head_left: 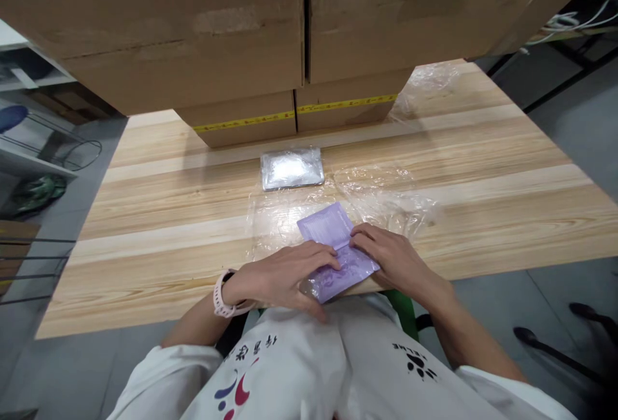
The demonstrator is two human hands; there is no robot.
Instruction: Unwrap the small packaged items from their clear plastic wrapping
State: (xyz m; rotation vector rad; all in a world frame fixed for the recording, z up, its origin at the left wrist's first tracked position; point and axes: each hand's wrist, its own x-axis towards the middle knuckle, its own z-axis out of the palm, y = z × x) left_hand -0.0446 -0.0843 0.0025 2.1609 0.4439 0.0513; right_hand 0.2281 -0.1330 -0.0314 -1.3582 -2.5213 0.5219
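A flat purple packet (344, 272) with fine print and clear plastic about it lies slanted at the table's front edge, a crease running across its middle. My left hand (290, 273), with a pink watch band (221, 297) on its wrist, has its fingers on top of the packet's left part and its thumb lower at the near side. On the opposite edge, my right hand (393, 256) grips the packet near the crease with bent fingers. Beyond the hands, a flat silver pouch (292, 169) rests on the wood.
Crumpled clear plastic film (386, 198) spreads under and right of the packet. Large cardboard boxes (193, 33) are stacked at the back of the wooden table (159, 239), the lower ones with yellow tape (246, 122). More clear film (425, 88) lies beside them on the right.
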